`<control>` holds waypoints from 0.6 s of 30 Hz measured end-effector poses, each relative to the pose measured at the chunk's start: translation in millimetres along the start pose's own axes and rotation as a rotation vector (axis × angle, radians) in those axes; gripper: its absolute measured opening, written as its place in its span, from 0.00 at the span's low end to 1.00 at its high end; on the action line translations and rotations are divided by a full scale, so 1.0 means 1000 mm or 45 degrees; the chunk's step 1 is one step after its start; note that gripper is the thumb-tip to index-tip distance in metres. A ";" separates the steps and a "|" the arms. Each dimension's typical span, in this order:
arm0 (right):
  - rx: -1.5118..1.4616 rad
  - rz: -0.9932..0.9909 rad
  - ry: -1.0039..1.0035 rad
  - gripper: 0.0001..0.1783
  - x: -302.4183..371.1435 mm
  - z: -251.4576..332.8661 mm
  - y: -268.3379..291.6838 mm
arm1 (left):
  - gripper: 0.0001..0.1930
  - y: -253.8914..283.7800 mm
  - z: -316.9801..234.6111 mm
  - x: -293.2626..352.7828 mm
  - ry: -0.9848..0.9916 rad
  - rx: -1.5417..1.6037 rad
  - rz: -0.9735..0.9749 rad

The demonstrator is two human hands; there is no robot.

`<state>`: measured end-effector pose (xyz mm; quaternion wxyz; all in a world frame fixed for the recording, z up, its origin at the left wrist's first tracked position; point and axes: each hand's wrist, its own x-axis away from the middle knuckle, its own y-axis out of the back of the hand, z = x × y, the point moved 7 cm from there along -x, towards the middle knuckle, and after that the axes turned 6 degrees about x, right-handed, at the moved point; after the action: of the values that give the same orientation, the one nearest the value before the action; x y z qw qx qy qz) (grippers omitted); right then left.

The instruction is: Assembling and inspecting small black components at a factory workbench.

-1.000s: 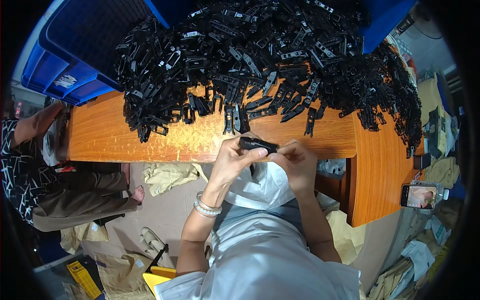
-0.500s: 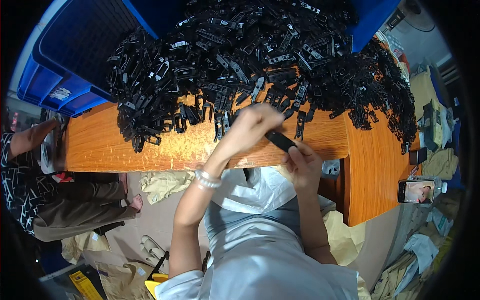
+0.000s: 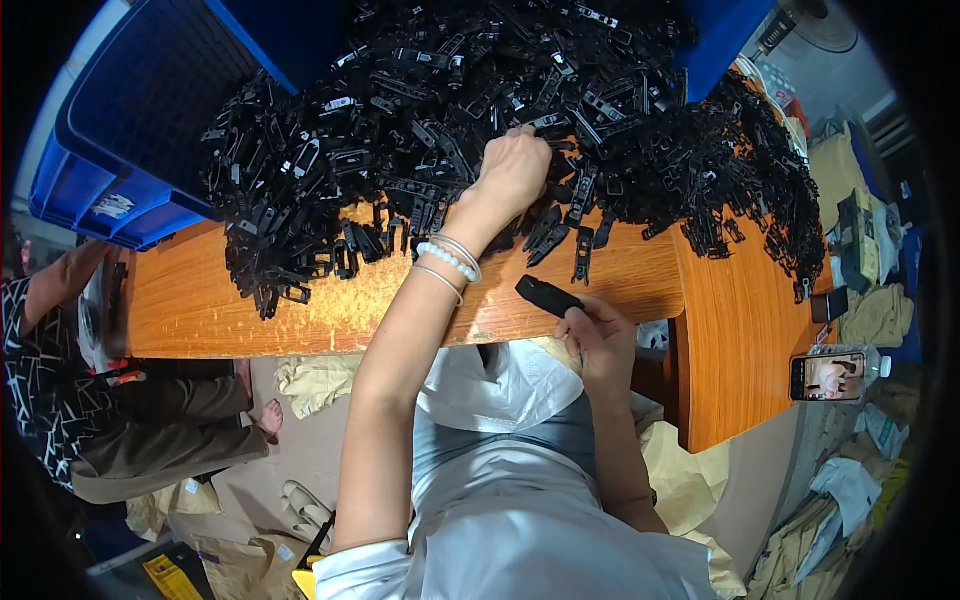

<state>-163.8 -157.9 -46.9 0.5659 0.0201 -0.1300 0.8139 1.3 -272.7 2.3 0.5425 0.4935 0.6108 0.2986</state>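
My right hand (image 3: pixel 603 345) is closed round one end of a slim black plastic piece (image 3: pixel 546 297), held over the table's near edge. Its free end points up and to the left. Reaching forward, my left hand (image 3: pixel 513 170) is at the near part of a large heap of small black plastic parts (image 3: pixel 400 120). Its fingers are bent down among the parts and the fingertips are hidden, so what they grip cannot be made out. Several loose black parts (image 3: pixel 583 255) lie on the wooden table (image 3: pixel 640 275) between the heap and my right hand.
Blue plastic crates (image 3: pixel 150 110) stand at the far left, and a blue panel (image 3: pixel 725 45) borders the heap at right. A phone (image 3: pixel 828 378) leans by the table's right edge. Another person (image 3: pixel 70 400) is at the left. Brown bags (image 3: pixel 250 565) lie on the floor.
My left hand has moved away from the black piece, forward into the heap. My right hand still holds the piece, which has shifted slightly left and down.
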 end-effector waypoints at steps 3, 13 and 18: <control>-0.008 0.047 0.021 0.09 0.002 0.000 -0.005 | 0.04 0.008 0.000 0.004 -0.091 -0.038 -0.008; -0.083 0.076 0.118 0.10 -0.001 0.008 0.010 | 0.04 0.027 -0.003 0.070 0.655 2.216 0.141; 0.169 0.098 0.339 0.12 -0.004 0.029 0.004 | 0.11 0.019 -0.027 0.108 0.641 2.096 0.306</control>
<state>-169.4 -170.0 -20.9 0.5440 -0.0556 -0.0006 0.8372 -10.9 -161.4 -14.2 -0.1732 0.7094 0.6781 -0.0827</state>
